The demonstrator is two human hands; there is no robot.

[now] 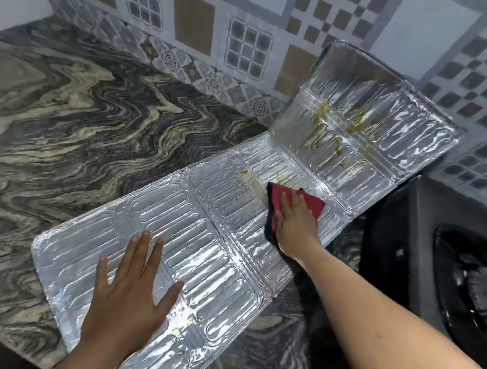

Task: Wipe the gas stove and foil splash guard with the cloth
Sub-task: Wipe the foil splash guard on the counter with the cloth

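The foil splash guard (198,215) lies unfolded across the marble counter, its far panel (354,116) tilted up against the tiled wall. Yellow-green stains streak the far panel and the middle panel near the cloth. My left hand (129,292) presses flat on the near panel, fingers spread. My right hand (295,221) presses a red cloth (314,206) with a dark edge onto the middle panel, fingers straight on top of it. The black gas stove (425,231) stands at the right, partly cut off by the frame, with a burner ring showing.
The grey and cream marble counter (78,122) stretches bare to the left and behind the guard. A patterned tile wall (228,30) runs along the back. The stove's corner sits close to the guard's right edge.
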